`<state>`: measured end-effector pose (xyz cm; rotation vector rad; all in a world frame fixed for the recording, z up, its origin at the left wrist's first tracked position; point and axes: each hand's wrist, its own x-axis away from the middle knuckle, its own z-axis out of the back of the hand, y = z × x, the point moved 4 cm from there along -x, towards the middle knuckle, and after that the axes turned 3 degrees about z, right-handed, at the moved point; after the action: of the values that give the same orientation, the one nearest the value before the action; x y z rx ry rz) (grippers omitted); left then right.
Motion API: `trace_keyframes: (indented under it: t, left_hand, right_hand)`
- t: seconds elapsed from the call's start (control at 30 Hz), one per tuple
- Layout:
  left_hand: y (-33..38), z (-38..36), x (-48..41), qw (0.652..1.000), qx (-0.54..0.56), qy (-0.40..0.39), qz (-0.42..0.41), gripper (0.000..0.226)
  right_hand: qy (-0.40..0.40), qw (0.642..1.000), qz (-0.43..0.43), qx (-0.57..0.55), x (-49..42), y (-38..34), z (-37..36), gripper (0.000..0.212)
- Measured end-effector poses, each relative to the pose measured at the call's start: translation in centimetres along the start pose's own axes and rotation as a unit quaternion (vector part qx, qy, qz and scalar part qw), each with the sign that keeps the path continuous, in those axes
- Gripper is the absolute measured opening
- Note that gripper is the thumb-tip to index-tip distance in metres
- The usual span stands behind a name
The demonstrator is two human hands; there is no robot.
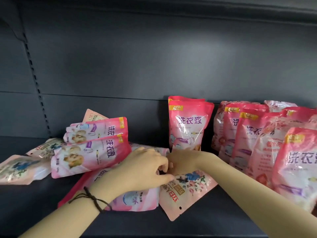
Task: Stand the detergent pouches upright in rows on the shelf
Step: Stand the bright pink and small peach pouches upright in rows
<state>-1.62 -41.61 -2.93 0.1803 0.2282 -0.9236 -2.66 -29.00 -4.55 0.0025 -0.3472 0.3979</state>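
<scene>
Pink detergent pouches lie and stand on a dark shelf (pixel 197 219). A flowered pouch (pixel 188 189) lies flat in the middle, its hanging hole toward me. My left hand (pixel 142 169) and my right hand (pixel 185 161) meet at its far edge with fingers curled onto it; the right fingertips are hidden. Under my left wrist lies another flat pouch (pixel 130 198). Two upright pouches (pixel 187 124) stand one behind the other just beyond my hands. Several upright pouches (pixel 253 134) crowd the right side. A pile of toppled pouches (pixel 91 152) lies at the left.
The shelf's back panel (pixel 154 57) rises behind everything, with a slotted upright (pixel 36 86) at the left. Two pale flowered pouches (pixel 20 167) lie flat at the far left. A large pouch (pixel 298 162) leans close at the right edge. Bare shelf shows along the front.
</scene>
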Motion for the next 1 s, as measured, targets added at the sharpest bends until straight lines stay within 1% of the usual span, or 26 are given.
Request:
trace_keyframes:
  t: [0.1, 0.2, 0.27, 0.33, 0.43, 0.5, 0.53, 0.6, 0.67, 0.73, 0.8, 0.87, 0.93, 0.97, 1.0]
  left_hand:
    - [-0.7, 0.1, 0.1, 0.999, 0.011, 0.013, 0.03, 0.033]
    - [-1.2, 0.1, 0.1, 0.997, 0.047, 0.016, 0.056, 0.036]
    - [-1.5, 0.2, 0.0, 0.992, 0.096, 0.016, 0.084, 0.039]
    - [-1.9, 0.3, -0.4, 0.984, 0.139, 0.026, 0.112, 0.041]
    - [-1.5, 0.4, -1.4, 0.963, 0.224, 0.035, 0.144, 0.035]
    - [-0.9, 0.2, -2.3, 0.937, 0.31, 0.037, 0.159, 0.025]
    - [-0.7, 0.3, -2.8, 0.922, 0.346, 0.055, 0.163, 0.019]
    - [-0.6, 0.8, -4.0, 0.89, 0.402, 0.121, 0.176, 0.005]
    - [-0.6, 1.2, -5.3, 0.855, 0.449, 0.181, 0.187, 0.014]
    - [-0.3, 1.4, -6.8, 0.833, 0.477, 0.209, 0.184, 0.017]
    - [0.2, 1.2, -8.3, 0.835, 0.476, 0.215, 0.175, 0.02]
    - [0.8, 0.7, -9.6, 0.841, 0.471, 0.207, 0.17, 0.02]
    - [1.4, 0.1, -10.7, 0.843, 0.479, 0.188, 0.159, 0.02]
    - [1.8, -0.1, -11.2, 0.848, 0.475, 0.179, 0.153, 0.021]
    - [2.1, 0.0, -11.6, 0.858, 0.461, 0.173, 0.146, 0.022]
  right_hand:
    - [0.015, 0.999, 0.001, -0.032, 0.6, 0.4, -0.3, 0.019]
    - [0.043, 0.998, -0.013, -0.053, 2.0, 1.4, -0.5, 0.017]
    - [0.09, 0.992, -0.03, -0.078, 3.2, 2.2, -0.4, 0.014]
    - [0.162, 0.977, -0.064, -0.127, 4.9, 3.2, 0.1, 0.016]
    - [0.286, 0.928, -0.111, -0.21, 7.6, 4.9, 1.5, 0.02]
    - [0.38, 0.882, -0.121, -0.249, 8.8, 5.7, 2.4, 0.019]
    - [0.426, 0.85, -0.12, -0.286, 9.1, 6.0, 2.5, 0.018]
    - [0.494, 0.776, -0.118, -0.374, 9.3, 6.3, 2.1, 0.019]
    - [0.534, 0.712, -0.128, -0.437, 9.3, 6.6, 1.1, 0.021]
    - [0.556, 0.666, -0.137, -0.478, 9.1, 6.8, -0.1, 0.023]
    - [0.576, 0.639, -0.152, -0.486, 9.0, 7.1, -1.4, 0.025]
    - [0.591, 0.625, -0.164, -0.483, 9.1, 7.6, -2.5, 0.02]
    - [0.592, 0.629, -0.167, -0.475, 9.4, 8.1, -2.9, 0.011]
    - [0.588, 0.638, -0.169, -0.467, 9.6, 8.2, -2.9, 0.011]
    - [0.587, 0.645, -0.165, -0.462, 10.0, 8.3, -2.7, 0.018]
